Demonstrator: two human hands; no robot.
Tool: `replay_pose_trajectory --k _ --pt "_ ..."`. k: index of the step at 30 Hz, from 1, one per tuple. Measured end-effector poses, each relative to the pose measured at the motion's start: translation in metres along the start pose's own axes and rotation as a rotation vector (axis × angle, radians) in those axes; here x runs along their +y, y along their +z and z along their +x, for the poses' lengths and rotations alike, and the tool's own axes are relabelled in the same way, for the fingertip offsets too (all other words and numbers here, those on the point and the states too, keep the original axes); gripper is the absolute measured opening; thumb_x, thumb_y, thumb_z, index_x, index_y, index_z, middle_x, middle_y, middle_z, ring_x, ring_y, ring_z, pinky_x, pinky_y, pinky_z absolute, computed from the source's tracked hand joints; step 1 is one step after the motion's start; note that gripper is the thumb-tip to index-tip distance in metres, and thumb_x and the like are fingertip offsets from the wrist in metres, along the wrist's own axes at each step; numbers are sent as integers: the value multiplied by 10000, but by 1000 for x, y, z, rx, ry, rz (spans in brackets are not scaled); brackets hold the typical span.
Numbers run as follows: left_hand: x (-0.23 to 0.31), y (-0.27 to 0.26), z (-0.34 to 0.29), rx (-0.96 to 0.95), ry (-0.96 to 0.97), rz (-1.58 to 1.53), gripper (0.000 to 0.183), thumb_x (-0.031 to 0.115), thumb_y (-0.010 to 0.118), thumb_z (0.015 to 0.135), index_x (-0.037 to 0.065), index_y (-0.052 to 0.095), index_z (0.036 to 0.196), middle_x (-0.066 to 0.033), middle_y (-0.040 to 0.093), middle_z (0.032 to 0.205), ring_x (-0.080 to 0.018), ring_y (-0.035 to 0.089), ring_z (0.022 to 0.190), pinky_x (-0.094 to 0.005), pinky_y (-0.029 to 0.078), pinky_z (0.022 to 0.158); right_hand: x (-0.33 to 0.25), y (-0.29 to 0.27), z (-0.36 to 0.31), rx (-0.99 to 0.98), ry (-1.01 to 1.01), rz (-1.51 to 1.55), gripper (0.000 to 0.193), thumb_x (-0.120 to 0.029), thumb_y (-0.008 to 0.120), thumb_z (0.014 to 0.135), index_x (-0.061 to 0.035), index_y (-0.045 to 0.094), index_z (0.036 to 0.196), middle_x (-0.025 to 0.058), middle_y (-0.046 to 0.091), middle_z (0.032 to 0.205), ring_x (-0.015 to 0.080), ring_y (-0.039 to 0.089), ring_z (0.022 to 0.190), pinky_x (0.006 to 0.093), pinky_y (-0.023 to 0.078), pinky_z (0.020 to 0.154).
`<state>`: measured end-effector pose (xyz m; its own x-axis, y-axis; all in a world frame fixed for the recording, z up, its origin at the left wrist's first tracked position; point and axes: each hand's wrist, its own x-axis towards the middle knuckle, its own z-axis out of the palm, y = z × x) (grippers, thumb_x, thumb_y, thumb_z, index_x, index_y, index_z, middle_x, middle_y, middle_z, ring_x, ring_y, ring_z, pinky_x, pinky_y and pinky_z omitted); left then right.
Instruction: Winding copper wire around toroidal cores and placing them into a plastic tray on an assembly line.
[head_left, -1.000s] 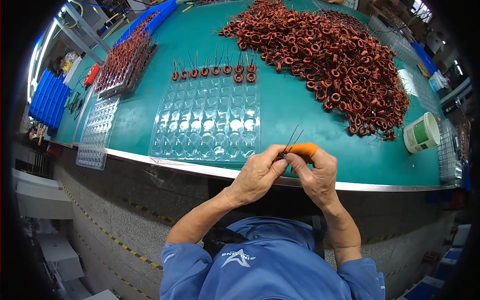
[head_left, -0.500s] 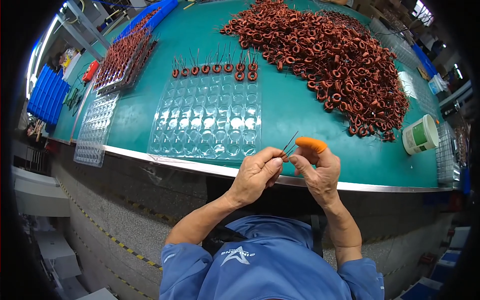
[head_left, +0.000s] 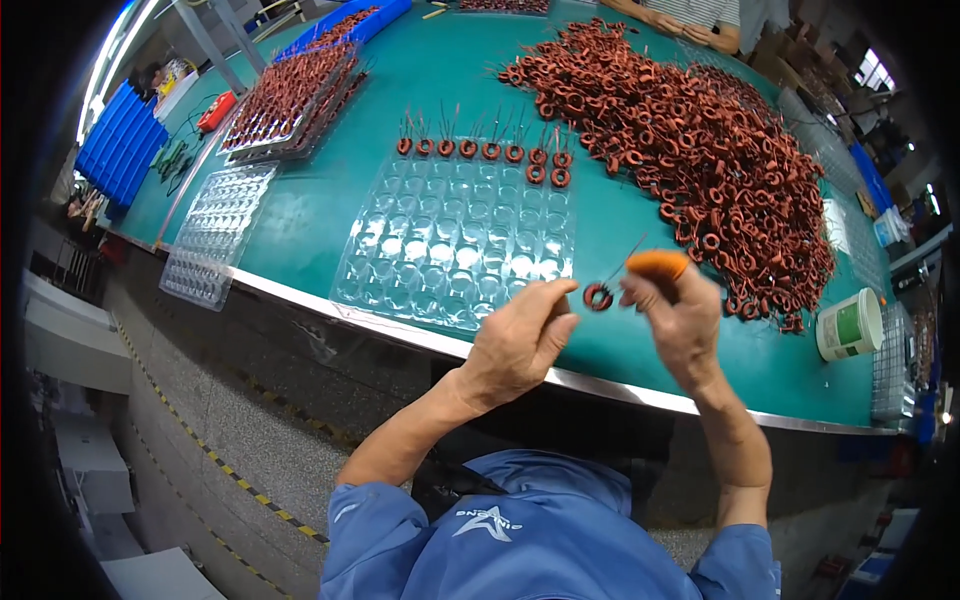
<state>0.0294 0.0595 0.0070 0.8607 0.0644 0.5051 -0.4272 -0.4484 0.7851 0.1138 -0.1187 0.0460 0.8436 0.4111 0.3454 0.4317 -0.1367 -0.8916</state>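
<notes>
A copper-red toroidal coil point(head_left: 597, 297) with dark wire leads hangs between my two hands, above the near part of the green table. My right hand point(head_left: 686, 318) pinches it by its leads, thumb against an index finger that wears an orange finger cot point(head_left: 657, 264). Just left of the coil, my left hand point(head_left: 520, 338) is empty, thumb and index finger apart. Beyond my left hand lies a clear plastic tray point(head_left: 437, 228) with round pockets. Its far row holds several coils with leads pointing away, and two more sit in the second row at the right.
A big heap of coils point(head_left: 690, 150) covers the right side of the green table point(head_left: 300, 235). A white tub point(head_left: 848, 325) stands at the right edge. Stacked filled trays point(head_left: 290, 105), an unfilled tray point(head_left: 218, 235) and a blue bin point(head_left: 345, 28) are left. Another person's hands point(head_left: 690, 27) rest beyond.
My left hand has let go of the coil, and my right hand has drawn it away to the right. The view has shifted, bringing another person's hands in at the far side.
</notes>
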Motion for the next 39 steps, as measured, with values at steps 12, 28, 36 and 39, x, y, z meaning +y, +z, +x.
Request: replay_pose_trajectory --k 12,28,36,39 --pt "-30 -15 3 -14 53 357 199 37 634 800 42 600 996 -115 568 958 -299 583 825 -376 465 730 59 83 184 -235 -311 -312 133 -42 650 847 14 632 966 107 665 775 172 637 677 311 506 607" --pt "-31 -16 5 -45 -8 296 181 37 623 811 33 621 992 -125 588 960 -320 567 824 -391 449 725 7 -83 107 -39 -464 -772 225 -138 625 870 15 612 1035 170 645 928 311 646 846 372 522 731" --pt "-30 -7 6 -82 71 382 163 42 620 816 36 627 979 -120 593 955 -313 567 823 -392 442 734 34 -158 -3 -220 -302 -1245 392 -174 734 753 -14 569 1071 105 541 1112 272 568 979 365 501 819" --pt "-28 -7 4 -84 70 432 158 40 620 815 37 622 972 -119 590 944 -312 566 823 -393 437 731 41 -150 -8 -241 -224 -1259 379 -140 701 757 -10 557 1082 111 532 1129 274 552 979 374 493 823"
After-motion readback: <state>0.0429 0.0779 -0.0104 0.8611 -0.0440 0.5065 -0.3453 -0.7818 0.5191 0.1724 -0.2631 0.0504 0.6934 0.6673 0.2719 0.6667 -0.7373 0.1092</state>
